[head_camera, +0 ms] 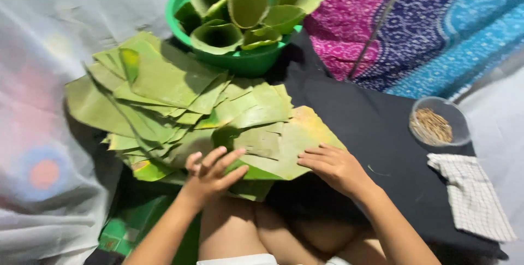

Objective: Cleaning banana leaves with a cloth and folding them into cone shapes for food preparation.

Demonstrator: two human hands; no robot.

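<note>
A loose pile of cut green leaf pieces lies spread on a black cloth in front of me. My left hand rests on the near edge of the pile, fingers spread over a green piece. On the right side of the pile, my right hand lies flat with its fingertips on the yellowish-green top leaf. Neither hand has a leaf lifted. A green plastic bowl behind the pile holds several leaves rolled into cones.
A small clear bowl with thin short sticks stands at the right. A checked white cloth lies beside it. White sheeting covers the left side, and a pink and blue patterned fabric hangs at the back right. My bare knees are below the pile.
</note>
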